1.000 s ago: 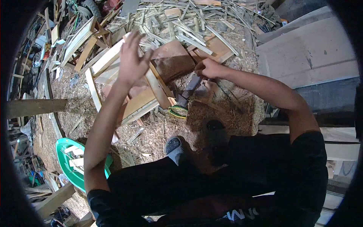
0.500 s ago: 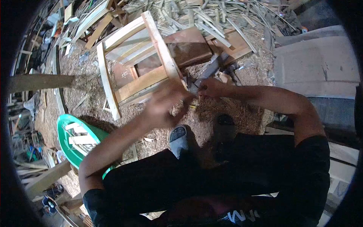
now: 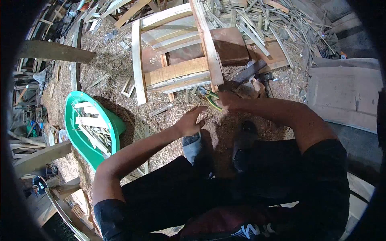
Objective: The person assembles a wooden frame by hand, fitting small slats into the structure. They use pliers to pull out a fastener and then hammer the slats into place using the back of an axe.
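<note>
The frame [image 3: 177,74] I faced was pale, unpainted wood with matt sawn faces, the brown board [image 3: 231,44] behind it smoother and faintly shiny, the ground [image 3: 116,72] rough sawdust and shavings, and the green basin [image 3: 74,134] glossy plastic holding matt wood offcuts [image 3: 90,121].

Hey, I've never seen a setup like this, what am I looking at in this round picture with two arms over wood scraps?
No machine here: a person wears a camera on the head, looking down past their own body, and this is the only view. The two bare arms are theirs. The left hand is open above a grey shoe, holding nothing I can see. The right hand is curled beside a green and yellow thing; whether it grips it is unclear. On the sawdust ground lie a wooden frame and a green tub of wood scraps.
</note>
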Tool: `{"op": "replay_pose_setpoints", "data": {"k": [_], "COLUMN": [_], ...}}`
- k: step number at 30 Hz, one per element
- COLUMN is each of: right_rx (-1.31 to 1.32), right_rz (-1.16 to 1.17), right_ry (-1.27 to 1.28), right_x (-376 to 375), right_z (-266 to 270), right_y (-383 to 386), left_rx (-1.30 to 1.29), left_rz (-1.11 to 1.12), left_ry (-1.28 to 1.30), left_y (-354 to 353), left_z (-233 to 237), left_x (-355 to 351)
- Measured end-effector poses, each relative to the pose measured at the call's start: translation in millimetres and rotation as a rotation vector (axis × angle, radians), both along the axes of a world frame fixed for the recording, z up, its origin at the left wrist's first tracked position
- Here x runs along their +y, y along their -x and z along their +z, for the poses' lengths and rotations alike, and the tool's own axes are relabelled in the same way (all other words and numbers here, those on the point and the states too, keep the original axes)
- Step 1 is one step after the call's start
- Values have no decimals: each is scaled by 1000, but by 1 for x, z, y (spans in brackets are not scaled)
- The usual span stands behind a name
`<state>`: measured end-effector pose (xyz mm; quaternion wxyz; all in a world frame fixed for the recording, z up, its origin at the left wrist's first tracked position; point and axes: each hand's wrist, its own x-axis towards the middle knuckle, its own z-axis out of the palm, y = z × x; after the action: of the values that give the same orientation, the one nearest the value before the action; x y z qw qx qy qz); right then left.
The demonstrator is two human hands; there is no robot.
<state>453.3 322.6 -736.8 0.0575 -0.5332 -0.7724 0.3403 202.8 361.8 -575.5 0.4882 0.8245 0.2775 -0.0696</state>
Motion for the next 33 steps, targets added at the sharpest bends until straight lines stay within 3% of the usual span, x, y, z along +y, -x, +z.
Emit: {"op": "replay_pose_setpoints", "data": {"k": [3,4,6,7,8,11,14,17,18,20,23,24,25,26,27,29,32,33], "right_rx": [116,41,154,210,134,185,289,618,734,710,471,531,541,552,507,648,989,974], "right_rz": [-74,-118,-138,-148,61,51,109,-18,-97,-118,-165,-291,-359,-428,-438,-531,-735,-786], "right_ry": [40,191,245,272,328,342,307,10,302,-81,-672,-625,-632,-637,-701,-529,-13,22], "right_x": [-6,-3,-4,-5,-7,-24,-23,-17,-8,16,59,66,76,86,103,117,141,149], "right_z": [17,42,79,91,98,180,242,288,326,343,347,350,347,345,336,319,275,268], "right_y": [13,19,23,24,12,-4,-30,-45,-45,-54,-81,-88,-96,-103,-115,-121,-108,-100], "left_rx": [-34,-64,-124,-190,-260,-630,-913,-1156,-1143,-1083,-851,-793,-677,-384,-262,-407,-75,11], "left_rz": [-38,-60,-9,20,49,70,43,188,267,421,540,509,492,481,498,512,501,492], "left_ry": [32,8,-53,-26,-2,-135,-344,-548,-568,-546,-435,-709,-710,-938,-917,-832,-297,-370], "left_y": [-8,-8,-7,-7,-7,-11,-22,-37,-45,-64,-100,-115,-126,-135,-142,-153,-160,-165], "left_z": [27,28,44,60,76,107,163,226,242,261,236,216,200,181,173,133,132,127], "left_x": [9,15,20,23,29,41,68,108,123,160,226,243,255,264,264,290,296,299]}}
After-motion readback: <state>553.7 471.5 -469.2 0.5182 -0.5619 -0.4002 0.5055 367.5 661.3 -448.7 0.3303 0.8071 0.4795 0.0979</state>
